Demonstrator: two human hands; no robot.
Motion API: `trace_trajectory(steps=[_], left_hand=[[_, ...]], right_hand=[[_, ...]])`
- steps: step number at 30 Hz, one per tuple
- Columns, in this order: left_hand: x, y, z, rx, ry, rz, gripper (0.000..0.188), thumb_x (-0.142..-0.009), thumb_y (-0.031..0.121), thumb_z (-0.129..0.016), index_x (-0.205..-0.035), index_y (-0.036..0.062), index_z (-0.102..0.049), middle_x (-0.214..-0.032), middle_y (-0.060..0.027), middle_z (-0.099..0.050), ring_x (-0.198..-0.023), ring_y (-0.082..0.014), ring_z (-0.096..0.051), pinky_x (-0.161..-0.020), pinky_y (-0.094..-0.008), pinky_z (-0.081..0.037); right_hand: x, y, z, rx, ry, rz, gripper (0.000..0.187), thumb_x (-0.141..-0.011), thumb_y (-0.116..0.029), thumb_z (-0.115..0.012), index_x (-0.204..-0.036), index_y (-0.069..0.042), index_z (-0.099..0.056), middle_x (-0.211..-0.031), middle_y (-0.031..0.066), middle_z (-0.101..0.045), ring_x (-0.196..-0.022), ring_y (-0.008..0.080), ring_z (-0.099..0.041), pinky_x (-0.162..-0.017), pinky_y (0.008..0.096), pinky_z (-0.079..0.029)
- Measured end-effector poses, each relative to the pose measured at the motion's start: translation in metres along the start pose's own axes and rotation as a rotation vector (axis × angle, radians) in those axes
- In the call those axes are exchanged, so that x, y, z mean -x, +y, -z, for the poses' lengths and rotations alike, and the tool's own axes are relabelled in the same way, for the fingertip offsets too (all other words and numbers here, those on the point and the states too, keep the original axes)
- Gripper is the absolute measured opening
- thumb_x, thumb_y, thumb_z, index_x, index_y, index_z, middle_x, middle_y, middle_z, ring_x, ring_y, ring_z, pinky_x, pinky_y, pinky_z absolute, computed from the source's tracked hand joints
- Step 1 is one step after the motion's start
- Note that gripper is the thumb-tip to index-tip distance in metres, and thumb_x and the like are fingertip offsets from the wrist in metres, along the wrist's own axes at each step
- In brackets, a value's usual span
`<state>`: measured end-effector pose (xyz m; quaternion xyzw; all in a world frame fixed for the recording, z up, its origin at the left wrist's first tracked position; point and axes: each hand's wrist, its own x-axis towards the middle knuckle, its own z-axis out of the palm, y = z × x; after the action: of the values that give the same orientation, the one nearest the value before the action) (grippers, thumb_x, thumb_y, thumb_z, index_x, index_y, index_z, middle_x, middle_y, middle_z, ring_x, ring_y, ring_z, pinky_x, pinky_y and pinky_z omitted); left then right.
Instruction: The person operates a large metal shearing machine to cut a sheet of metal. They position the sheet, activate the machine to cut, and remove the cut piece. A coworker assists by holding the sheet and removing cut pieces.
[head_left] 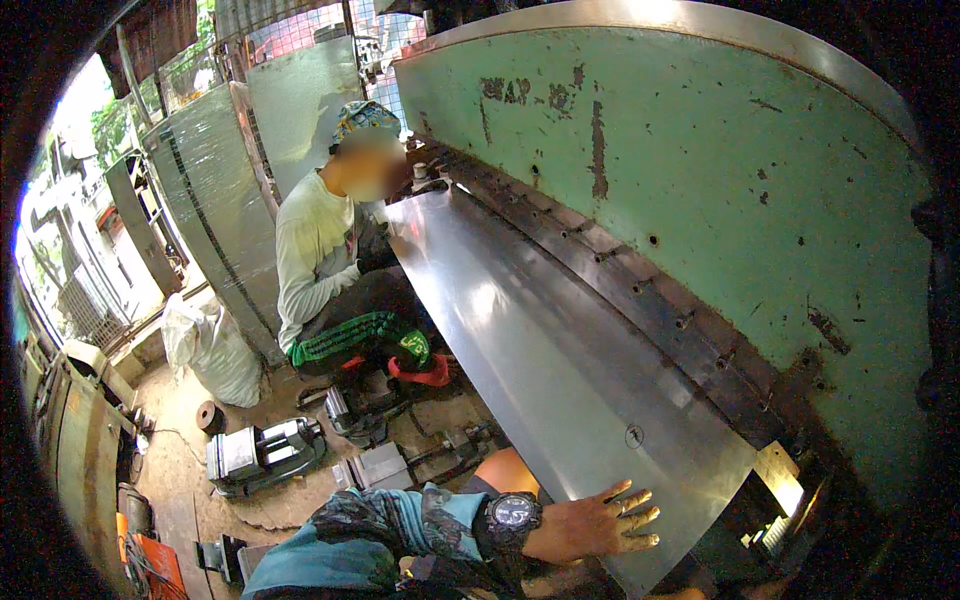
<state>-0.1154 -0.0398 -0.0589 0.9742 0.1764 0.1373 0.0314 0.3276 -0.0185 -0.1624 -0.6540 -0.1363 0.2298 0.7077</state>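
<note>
Sheet metal (pixel 560 350) sits fed into the green press (pixel 700 170); left hand (pixel 600 520) lies flat on it, fingers spread; right hand unseen; no bend visible yet.

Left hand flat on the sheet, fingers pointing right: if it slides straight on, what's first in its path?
Left hand lies open on the metal sheet. Straight ahead is bare sheet, then its near edge and the dark gap under the green press machine. Depth there is unclear.

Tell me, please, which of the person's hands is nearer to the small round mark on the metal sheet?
Left. The left hand lies flat on the metal sheet, just below the round mark. Of the right hand, only a sliver shows at the picture's lower edge, farther away.
</note>
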Motion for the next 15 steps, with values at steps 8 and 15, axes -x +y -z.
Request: trace_trajectory(steps=[8, 15], left_hand=[[0.000, -0.002, -0.007, -0.054, -0.021, -0.013, 0.086, -0.080, 0.020, -0.071, -0.157, 0.0127, -0.034, -0.161, -0.0254, -0.036, -0.152, -0.0420, -0.032, -0.125, -0.0608, -0.022], [0.002, -0.003, -0.023, -0.086, 0.040, -0.017, 0.084, -0.083, 0.022, -0.070, -0.158, 0.0140, -0.033, -0.161, -0.0249, -0.037, -0.151, -0.0416, -0.034, -0.125, -0.0601, -0.024]], right_hand=[[0.000, -0.001, -0.001, 0.004, -0.010, -0.008, 0.042, -0.094, -0.044, -0.073, -0.108, -0.004, -0.069, -0.094, 0.0052, -0.065, -0.079, 0.0175, -0.059, -0.070, 0.0360, -0.049], [-0.001, -0.001, -0.002, 0.006, -0.019, -0.011, 0.041, -0.094, -0.044, -0.073, -0.108, -0.005, -0.069, -0.094, 0.0048, -0.065, -0.078, 0.0173, -0.058, -0.069, 0.0359, -0.049]])
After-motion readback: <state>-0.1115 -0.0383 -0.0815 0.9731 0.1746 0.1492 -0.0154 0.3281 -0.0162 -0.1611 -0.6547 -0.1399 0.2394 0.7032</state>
